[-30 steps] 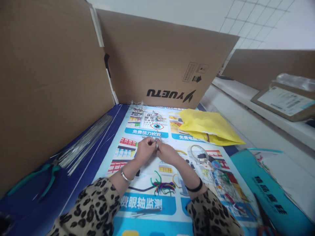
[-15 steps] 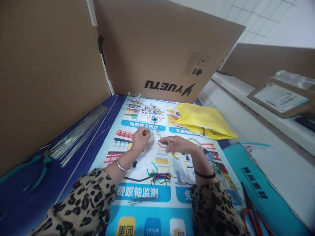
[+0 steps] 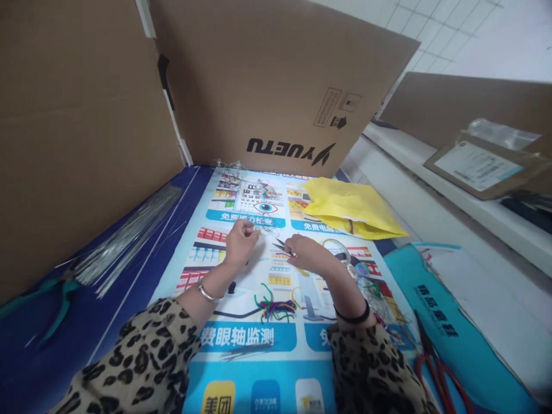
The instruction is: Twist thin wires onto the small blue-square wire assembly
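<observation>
My left hand (image 3: 241,244) is closed in a pinch above the printed sheet. Thin, pale wire or thread shows by its fingertips, too fine to make out. Facing it, my right hand (image 3: 308,253) is closed around small pointed scissors (image 3: 278,245); two dark tips stick out toward the left hand, slightly apart, and the handles are hidden in the palm. Nearer me lies a bundle of coloured threads (image 3: 278,309), purple, green and red. Beyond my hands, a tangle of fine wire pieces (image 3: 265,190) rests on the sheet.
Cardboard panels (image 3: 259,75) stand at the back and left. Silvery wires (image 3: 125,241) and green-handled pliers (image 3: 60,293) lie left. A yellow bag (image 3: 357,207), a clear ring-shaped roll (image 3: 338,248), a teal package (image 3: 448,310) and red-handled scissors (image 3: 440,368) are right. Short wires (image 3: 248,349) lie in front.
My right hand has turned and its fingers have curled in around the small scissors, whose tips now show more plainly. The left hand keeps its pinch. The whole view has shifted slightly.
</observation>
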Demonstrator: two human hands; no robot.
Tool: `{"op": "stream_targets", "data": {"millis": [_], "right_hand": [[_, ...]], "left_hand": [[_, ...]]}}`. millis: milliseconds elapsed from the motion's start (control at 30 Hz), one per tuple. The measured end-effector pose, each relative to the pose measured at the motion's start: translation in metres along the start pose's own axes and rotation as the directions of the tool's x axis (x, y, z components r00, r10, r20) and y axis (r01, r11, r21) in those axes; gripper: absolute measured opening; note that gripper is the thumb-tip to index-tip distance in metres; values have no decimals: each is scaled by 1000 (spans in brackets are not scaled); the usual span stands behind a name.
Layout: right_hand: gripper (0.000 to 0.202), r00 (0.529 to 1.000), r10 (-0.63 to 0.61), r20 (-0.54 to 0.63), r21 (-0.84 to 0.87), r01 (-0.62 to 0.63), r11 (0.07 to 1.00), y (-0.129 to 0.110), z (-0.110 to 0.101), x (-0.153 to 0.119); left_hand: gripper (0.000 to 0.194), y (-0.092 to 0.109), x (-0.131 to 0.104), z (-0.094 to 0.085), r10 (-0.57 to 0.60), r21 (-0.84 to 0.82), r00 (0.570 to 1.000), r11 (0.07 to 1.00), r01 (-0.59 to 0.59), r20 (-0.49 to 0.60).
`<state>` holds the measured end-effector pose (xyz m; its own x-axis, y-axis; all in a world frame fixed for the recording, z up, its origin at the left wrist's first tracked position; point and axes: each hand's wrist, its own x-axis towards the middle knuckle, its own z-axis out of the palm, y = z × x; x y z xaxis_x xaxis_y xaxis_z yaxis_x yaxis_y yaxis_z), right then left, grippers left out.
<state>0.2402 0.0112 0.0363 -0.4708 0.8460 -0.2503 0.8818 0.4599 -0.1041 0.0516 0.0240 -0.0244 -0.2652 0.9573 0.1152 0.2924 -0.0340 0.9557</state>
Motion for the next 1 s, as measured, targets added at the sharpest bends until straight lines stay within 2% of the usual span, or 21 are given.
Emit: {"op": "stream_targets", "data": {"millis": [100,300,467,800,1000], "right_hand": [[18,999,35,3,-93,-35,995,-9,4,-1],[27,992,103,-69,-228,-117,967,-33,12,2],[23,991,92,-94,-252,-114,961,-34,12,4],[27,990,82,-115,-187,-103,977,-32,11,6],[20,971,135,-196,13,-135,991,-26,20,13]], "left_hand": [[18,-1,0,1,2,-22,1000,1000,-1,8],[16,-2,-1,3,21,-85,999,996,-19,28],[19,0,-2,3,31,-162,999,987,-25,36],[20,14,-8,0,58,-320,998,946,-46,27],[20,17,-10,1,65,-357,997,933,-48,35]]}}
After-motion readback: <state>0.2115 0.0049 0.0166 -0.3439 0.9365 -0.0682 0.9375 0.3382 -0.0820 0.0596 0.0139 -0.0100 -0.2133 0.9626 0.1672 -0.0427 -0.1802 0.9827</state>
